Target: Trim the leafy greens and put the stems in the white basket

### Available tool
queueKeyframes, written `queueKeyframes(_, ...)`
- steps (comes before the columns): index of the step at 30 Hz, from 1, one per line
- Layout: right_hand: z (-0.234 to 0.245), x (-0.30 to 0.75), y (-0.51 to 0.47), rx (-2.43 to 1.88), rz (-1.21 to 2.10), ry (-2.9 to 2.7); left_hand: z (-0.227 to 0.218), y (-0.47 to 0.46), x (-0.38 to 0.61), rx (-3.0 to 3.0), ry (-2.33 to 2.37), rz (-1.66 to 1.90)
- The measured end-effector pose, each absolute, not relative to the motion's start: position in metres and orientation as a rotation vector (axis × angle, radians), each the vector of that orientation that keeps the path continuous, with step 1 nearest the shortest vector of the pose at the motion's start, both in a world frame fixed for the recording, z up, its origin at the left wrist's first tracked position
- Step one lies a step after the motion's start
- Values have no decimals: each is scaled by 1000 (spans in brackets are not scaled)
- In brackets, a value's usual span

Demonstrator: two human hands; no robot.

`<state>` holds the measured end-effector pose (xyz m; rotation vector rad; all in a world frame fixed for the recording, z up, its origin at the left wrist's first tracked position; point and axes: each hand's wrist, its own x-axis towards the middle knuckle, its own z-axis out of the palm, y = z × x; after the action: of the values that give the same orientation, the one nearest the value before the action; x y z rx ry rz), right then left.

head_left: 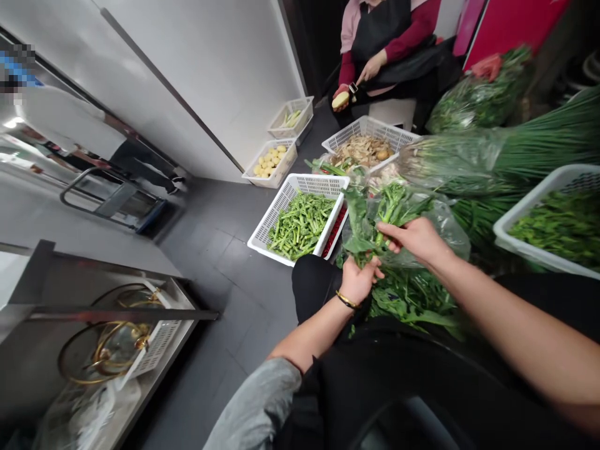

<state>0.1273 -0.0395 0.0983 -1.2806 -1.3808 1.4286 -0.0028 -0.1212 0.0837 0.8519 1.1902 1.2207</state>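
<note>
**Green stalks, two hands full**

Closest to the camera, the person's left hand (359, 281), with a gold bracelet (347, 300) on the wrist, is clenched around the lower end of a bunch of greens (389, 209), just past the knee in black. The right hand (415, 240) sits a bit higher, fingers pinched tight on the upper stalks of the same bunch. So the bunch hangs between both hands, over a loose heap of leaves (412, 303) and right against a crinkly plastic bag (445, 219).

What could go sideways, imo: the grip is only on the stems, so the floppy leaves may tear off or drop to the grey floor (225, 262). That bag is also close enough to snag a finger.

The bunch itself looks fresh, with thin pale-green stalks and big soft dark leaves drooping. It's a bit blurred at the edges.

Further out, a white basket (281, 203) holds trimmed green stems, with red chillies (335, 231) just beside it. Beyond that is a second basket (375, 125) of brownish peelings, and a third basket (262, 178) with pale yellow lumps, probably potatoes. At the far end a seated co-worker's hands hold a peeled potato (340, 99).
</note>
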Motion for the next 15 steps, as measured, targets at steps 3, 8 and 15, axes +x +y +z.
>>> queueKeyframes(3,94,124,-43,-1333,1362,-1421,86,-118,-5,781,1143,1227)
queueKeyframes(8,112,131,-52,-1446,697,-2122,96,-117,1,624,1078,1189)
queueKeyframes(15,89,142,-88,-1094,171,-2611,74,-109,-3,120,945,1206)
